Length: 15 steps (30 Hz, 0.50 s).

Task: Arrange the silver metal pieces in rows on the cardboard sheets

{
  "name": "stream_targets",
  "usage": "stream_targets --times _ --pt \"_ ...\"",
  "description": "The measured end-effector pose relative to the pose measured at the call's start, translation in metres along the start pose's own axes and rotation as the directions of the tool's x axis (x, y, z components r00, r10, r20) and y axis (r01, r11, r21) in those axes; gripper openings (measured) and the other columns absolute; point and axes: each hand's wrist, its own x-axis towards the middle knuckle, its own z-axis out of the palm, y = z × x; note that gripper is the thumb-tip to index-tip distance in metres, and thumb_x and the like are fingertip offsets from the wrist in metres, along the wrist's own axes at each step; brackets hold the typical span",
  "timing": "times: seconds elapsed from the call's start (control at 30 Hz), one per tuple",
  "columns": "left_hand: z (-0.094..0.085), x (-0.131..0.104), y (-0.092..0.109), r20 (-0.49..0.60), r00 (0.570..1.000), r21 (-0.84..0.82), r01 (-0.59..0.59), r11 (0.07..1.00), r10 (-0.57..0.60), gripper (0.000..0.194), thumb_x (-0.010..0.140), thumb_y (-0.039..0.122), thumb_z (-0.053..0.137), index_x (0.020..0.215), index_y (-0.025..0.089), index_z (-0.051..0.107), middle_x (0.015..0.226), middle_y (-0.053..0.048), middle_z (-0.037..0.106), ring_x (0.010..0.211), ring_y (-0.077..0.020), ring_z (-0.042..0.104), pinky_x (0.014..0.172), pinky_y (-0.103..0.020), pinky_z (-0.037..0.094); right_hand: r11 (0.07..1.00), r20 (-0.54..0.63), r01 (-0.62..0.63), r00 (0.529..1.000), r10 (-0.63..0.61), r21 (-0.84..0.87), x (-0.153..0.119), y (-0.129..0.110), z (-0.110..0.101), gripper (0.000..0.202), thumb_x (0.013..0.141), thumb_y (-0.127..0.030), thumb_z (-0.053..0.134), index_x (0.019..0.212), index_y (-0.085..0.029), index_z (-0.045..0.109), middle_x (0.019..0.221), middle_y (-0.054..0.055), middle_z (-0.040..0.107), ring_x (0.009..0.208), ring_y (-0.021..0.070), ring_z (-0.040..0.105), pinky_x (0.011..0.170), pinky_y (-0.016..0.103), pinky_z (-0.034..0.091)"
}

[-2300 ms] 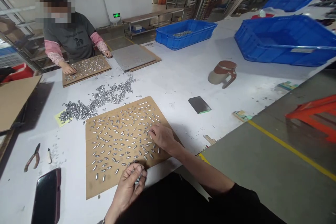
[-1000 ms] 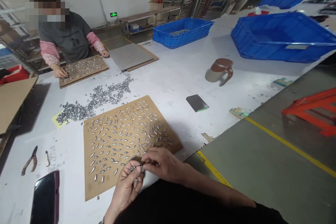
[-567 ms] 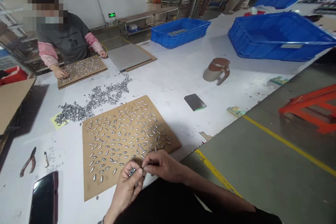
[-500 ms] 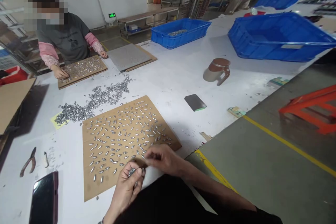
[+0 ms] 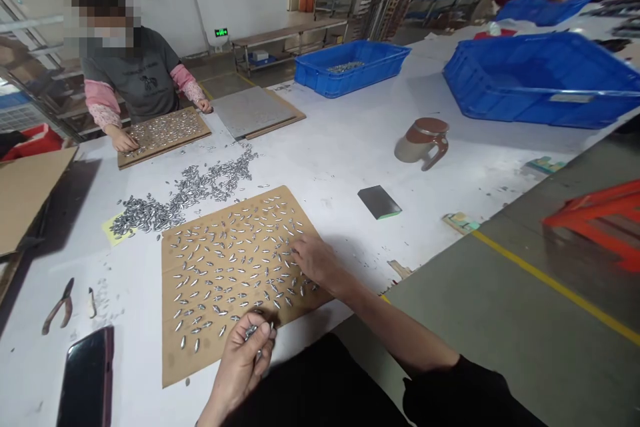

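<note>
My left hand is closed around several small silver spindle-shaped metal pieces, just over the near edge of the cardboard sheet. Across the sheet lie rows of the same metal pieces, spaced apart. My right hand reaches over the sheet's right side, its fingers bent down among the pieces there. What its fingertips hold, if anything, is hidden. Beyond the sheet, a loose heap of metal pieces spreads over the white table, partly on a yellow paper.
Pliers and a dark phone lie at left. A dark block and a brown-lidded mug stand right. Blue bins sit at the back. Across the table a co-worker handles a piece-covered board.
My right hand has moved away from my left, forward and right over the cardboard sheet. My left hand stays closed on its pieces. The view has shifted slightly.
</note>
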Motion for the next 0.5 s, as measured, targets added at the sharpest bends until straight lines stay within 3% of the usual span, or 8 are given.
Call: stream_targets --times 0.17,0.4,0.5 --pt "0.002 0.002 -0.001 0.017 1.000 -0.024 0.024 0.999 -0.024 0.052 0.062 0.047 0.093 0.078 0.019 0.052 0.065 0.003 0.058 0.049 -0.0028 0.037 0.044 -0.018 0.011 1.000 -0.016 -0.027 0.999 0.028 0.015 -0.001 -0.002 0.000 0.021 0.100 -0.022 0.049 0.105 -0.021 0.069 0.113 0.008 0.069 0.095 0.0222 0.066 0.078 0.031 0.047" --pt "0.001 0.001 -0.002 0.009 1.000 -0.050 0.028 0.998 -0.028 0.048 0.066 0.046 0.091 0.080 0.020 0.053 0.060 0.007 0.051 0.047 -0.0032 0.035 0.043 -0.019 0.012 0.981 -0.094 -0.058 0.993 0.077 0.187 -0.007 0.001 -0.001 0.020 0.096 -0.021 0.057 0.113 -0.021 0.068 0.118 0.008 0.070 0.104 0.0211 0.066 0.085 0.030 0.047" --pt "0.003 -0.001 0.000 -0.029 0.999 -0.064 0.017 0.998 -0.019 0.049 0.063 0.045 0.093 0.080 0.019 0.055 0.062 0.006 0.054 0.048 -0.0027 0.035 0.044 -0.017 0.013 0.927 -0.159 0.077 0.987 -0.019 0.367 -0.029 -0.013 -0.009 0.016 0.096 -0.024 0.058 0.107 -0.021 0.070 0.108 0.006 0.073 0.095 0.0185 0.067 0.084 0.028 0.048"
